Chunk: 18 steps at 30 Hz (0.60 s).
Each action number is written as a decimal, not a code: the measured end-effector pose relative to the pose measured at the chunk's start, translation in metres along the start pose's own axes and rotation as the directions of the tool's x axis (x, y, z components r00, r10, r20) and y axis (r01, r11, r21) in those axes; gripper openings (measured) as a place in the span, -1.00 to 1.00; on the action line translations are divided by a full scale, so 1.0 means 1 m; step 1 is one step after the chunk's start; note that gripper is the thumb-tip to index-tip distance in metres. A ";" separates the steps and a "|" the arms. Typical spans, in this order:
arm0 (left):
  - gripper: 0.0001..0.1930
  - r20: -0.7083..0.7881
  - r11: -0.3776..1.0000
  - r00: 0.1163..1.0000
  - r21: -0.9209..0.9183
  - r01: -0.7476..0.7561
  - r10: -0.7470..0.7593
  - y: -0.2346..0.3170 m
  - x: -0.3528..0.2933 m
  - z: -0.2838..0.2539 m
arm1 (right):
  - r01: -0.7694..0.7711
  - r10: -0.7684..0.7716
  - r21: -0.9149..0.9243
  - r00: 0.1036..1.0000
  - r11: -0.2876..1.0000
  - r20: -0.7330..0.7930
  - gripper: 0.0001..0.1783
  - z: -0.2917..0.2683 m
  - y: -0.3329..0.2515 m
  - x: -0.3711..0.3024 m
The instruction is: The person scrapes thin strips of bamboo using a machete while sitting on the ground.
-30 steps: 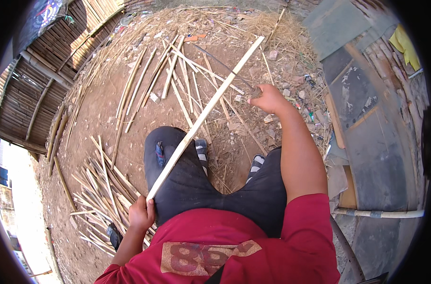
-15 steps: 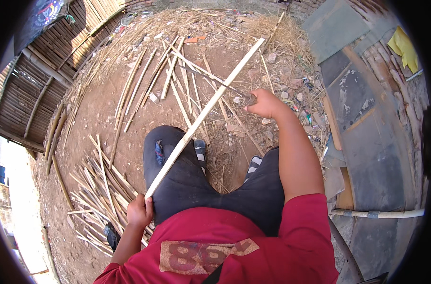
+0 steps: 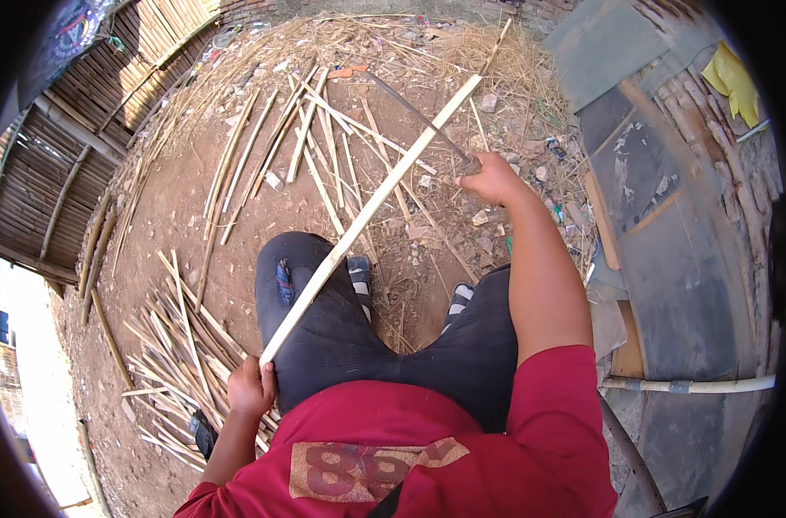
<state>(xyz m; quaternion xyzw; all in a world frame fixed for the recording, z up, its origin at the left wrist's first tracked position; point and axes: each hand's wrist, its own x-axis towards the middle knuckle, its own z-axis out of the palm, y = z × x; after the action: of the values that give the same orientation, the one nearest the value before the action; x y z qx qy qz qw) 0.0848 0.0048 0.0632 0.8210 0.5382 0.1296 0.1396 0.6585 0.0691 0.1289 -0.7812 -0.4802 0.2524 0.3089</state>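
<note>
My left hand [image 3: 251, 387] is closed round the near end of a long pale bamboo strip [image 3: 358, 226]. The strip slants across my left thigh and up to the far right. In my right hand [image 3: 495, 180] is the handle of a long knife [image 3: 403, 102], gripped in closed fingers. Its thin dark blade points to the far left and crosses the strip near its far end. Whether blade and strip touch I cannot tell.
Beside my left leg lies a heap of split strips [image 3: 173, 345]. More strips [image 3: 237, 164] are scattered on the dirt ahead, with straw [image 3: 488, 52] and rubble beyond. Dark boards [image 3: 678, 285] stand along the right; a bamboo wall [image 3: 65, 198] rises at the left.
My right hand has moved slightly right, and the knife blade has swung so its tip points farther away and crosses nearer the strip's far end. My left hand keeps its grip.
</note>
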 end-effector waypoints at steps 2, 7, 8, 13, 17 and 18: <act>-0.69 0.017 0.999 0.999 0.039 0.029 -0.029 0.002 -0.006 -0.012 | -0.005 0.008 -0.099 1.000 0.995 0.022 -0.51 0.002 -0.021 -0.005; -0.68 0.037 1.000 0.999 -0.012 0.008 -0.008 0.007 -0.005 -0.011 | 0.262 -0.213 -0.260 0.956 0.929 0.201 -0.50 0.027 -0.051 -0.030; -0.69 0.035 1.000 0.999 0.000 0.022 -0.022 0.009 -0.007 -0.012 | 0.342 -0.247 -0.323 0.921 0.883 0.300 -0.50 0.032 -0.069 -0.037; -0.70 0.012 0.998 1.000 -0.054 -0.028 0.028 -0.001 -0.004 -0.001 | 0.246 -0.174 -0.224 0.939 0.943 0.297 -0.33 0.015 -0.056 -0.028; -0.70 -0.020 1.000 1.000 -0.008 -0.003 0.002 -0.002 -0.007 0.000 | -0.064 0.062 -0.031 0.997 0.997 -0.050 -0.28 -0.010 -0.026 -0.007; -0.70 -0.018 1.000 1.000 -0.015 -0.004 0.003 -0.002 -0.005 -0.001 | -0.031 0.030 -0.040 0.999 0.999 -0.037 -0.27 -0.010 -0.026 -0.004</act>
<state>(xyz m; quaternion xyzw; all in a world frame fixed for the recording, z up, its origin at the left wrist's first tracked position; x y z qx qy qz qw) 0.0805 0.0008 0.0630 0.8196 0.5371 0.1413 0.1407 0.6487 0.0716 0.1551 -0.7991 -0.4675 0.2330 0.2977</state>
